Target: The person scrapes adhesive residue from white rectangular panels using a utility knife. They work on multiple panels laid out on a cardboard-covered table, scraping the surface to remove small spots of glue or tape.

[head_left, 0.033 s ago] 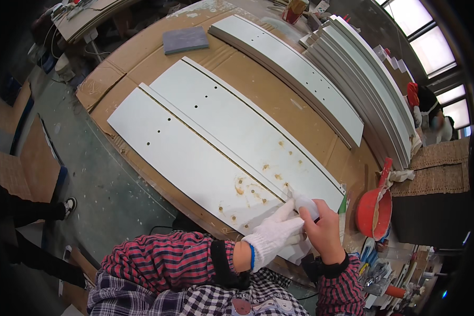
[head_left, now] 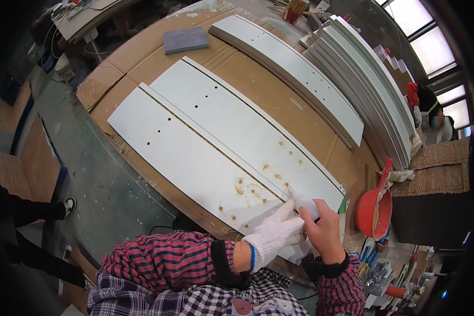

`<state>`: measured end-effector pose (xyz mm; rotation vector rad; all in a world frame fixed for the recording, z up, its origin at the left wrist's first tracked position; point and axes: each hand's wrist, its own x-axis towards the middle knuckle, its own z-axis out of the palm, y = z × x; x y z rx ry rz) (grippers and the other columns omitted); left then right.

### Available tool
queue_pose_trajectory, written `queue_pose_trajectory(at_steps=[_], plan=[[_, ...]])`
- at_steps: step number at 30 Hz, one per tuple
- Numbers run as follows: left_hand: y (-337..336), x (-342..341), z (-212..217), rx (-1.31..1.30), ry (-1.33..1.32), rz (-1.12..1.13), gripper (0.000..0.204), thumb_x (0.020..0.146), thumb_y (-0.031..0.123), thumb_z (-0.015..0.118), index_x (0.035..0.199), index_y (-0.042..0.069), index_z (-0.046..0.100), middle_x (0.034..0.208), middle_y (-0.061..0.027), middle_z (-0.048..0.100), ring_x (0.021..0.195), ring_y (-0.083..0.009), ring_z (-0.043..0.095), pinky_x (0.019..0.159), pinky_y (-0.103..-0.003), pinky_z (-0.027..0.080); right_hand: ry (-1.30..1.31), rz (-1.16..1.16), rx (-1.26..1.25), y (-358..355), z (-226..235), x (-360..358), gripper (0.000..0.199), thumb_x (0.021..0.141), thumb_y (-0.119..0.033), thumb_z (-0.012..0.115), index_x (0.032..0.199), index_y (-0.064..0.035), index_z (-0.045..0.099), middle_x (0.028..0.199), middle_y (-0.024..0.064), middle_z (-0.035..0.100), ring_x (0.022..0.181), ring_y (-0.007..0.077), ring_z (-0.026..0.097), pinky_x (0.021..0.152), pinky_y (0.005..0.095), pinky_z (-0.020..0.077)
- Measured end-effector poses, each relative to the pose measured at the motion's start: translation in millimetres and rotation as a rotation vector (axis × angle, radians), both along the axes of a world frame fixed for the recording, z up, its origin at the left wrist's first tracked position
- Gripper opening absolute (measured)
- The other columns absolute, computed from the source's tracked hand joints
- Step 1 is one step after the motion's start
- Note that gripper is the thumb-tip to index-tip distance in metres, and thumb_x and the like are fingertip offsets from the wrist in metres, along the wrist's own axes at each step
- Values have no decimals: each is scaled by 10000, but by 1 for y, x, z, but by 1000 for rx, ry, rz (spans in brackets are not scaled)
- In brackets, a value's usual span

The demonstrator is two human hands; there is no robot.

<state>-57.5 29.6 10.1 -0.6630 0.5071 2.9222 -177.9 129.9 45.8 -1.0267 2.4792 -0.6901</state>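
Two long white panels (head_left: 174, 152) lie side by side, with a groove along each, dark holes at the far end and brown-smeared holes near me. My right hand (head_left: 325, 234), bare, is closed around a whitish translucent squeeze bottle (head_left: 304, 203) over the near end of the panels. The tip of the bottle points away from me, close to one smeared hole. My left hand (head_left: 273, 234), in a white knit glove, lies beside the bottle with its fingers stretched apart. Its fingertips reach the bottle's side; whether they press on it cannot be made out.
Cardboard (head_left: 268, 95) covers the table. Beyond lie a grey block (head_left: 185, 40), a stack of narrow white boards (head_left: 295, 68) and a taller stack (head_left: 361, 79). A red pan (head_left: 367, 213) sits right of my hands, near cluttered tools (head_left: 379, 279). People stand at left and far right.
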Motion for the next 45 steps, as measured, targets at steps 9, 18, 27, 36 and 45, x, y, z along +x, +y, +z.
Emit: queue_pose_trajectory(at_steps=[9,18,27,36,45], plan=[[-2,2,6,-1,-21,-4,777,946,196,563,1527,35,73,1462,-155,352,1184,-229,528,973,-319,467,-42,-24,-32,4,-1,1,267,852,-219,672,996,2,631,729,191,661,628,304,665,582,356,511],[-1,1,1,4,-24,-5,760,948,190,565,1527,39,96,1443,-153,372,1183,-225,528,971,-316,474,-40,-14,-25,1,1,1,271,855,-219,669,1000,6,630,730,191,662,629,301,666,584,356,513],[-5,2,9,-1,-36,-16,760,947,192,565,1526,36,97,1435,-153,384,1190,-222,522,974,-320,472,-31,-8,-10,1,0,1,270,856,-216,665,1006,6,629,736,202,662,636,317,667,584,364,515],[-1,0,0,13,-16,5,774,944,198,574,1524,30,90,1448,-160,370,1195,-225,519,983,-323,467,-18,4,-11,1,-1,0,274,854,-220,665,1009,2,625,730,203,658,630,329,660,579,373,513],[-1,-1,1,24,-3,10,763,950,196,570,1523,26,95,1424,-163,387,1174,-226,533,976,-321,474,-13,11,-15,2,-2,-2,271,860,-223,664,1009,1,627,723,195,657,615,316,655,575,370,508]])
